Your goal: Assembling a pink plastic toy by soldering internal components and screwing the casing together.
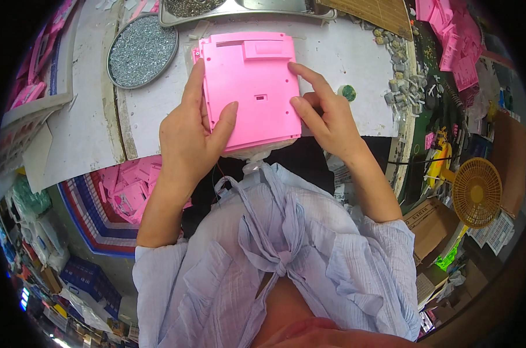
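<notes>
A flat pink plastic housing (245, 87) lies at the front edge of the white worktable, between my two hands. It has small holes, a raised block near its far edge and a little slot in the middle. My left hand (190, 130) grips its left side, thumb on the top face and forefinger along the edge. Around the right edge close the fingers of my right hand (329, 113), with thumb and forefinger tips on the border. Part of a clear plastic bag (254, 159) shows under the near edge.
Left of the housing stands a round tray of small metal screws (143, 52). A steel tray (245, 10) sits at the back. Small grey metal parts (399, 87) lie along the right edge. Pink pieces fill a striped basket (95, 217) below left. A yellow fan (476, 191) stands right.
</notes>
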Demonstrator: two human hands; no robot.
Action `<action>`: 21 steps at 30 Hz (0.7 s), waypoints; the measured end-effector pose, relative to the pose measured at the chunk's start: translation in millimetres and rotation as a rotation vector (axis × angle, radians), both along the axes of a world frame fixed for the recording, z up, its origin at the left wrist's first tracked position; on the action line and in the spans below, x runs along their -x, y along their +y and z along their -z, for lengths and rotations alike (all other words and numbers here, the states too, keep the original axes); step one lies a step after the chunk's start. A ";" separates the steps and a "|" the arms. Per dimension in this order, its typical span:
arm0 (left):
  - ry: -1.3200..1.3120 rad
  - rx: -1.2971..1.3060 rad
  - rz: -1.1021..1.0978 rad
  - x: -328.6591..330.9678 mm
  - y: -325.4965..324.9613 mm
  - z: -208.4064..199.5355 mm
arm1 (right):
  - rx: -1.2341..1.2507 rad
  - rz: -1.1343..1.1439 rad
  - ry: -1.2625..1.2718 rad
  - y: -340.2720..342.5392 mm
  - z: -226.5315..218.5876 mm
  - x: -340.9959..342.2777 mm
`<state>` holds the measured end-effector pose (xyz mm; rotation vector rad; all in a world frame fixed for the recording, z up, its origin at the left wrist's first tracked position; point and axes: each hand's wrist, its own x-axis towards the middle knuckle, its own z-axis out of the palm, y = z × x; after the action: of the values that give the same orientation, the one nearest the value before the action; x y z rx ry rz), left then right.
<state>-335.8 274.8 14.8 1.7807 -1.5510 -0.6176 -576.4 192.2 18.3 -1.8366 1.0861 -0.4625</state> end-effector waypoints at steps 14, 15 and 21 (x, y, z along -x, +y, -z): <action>0.141 -0.100 -0.055 -6.2 31.2 14.2 | 0.279 -0.317 0.360 -1.1 -15.7 2.2; 0.139 -0.098 -0.054 -7.0 32.6 14.5 | 0.237 -0.325 0.425 -2.6 -18.2 0.9; 0.142 -0.084 -0.059 -4.7 32.3 9.0 | 0.342 -0.349 0.529 -5.4 -21.1 0.1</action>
<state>-331.1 307.0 5.9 1.7965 -1.3899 -0.7736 -576.4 186.8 39.4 -2.4825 1.0307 0.0612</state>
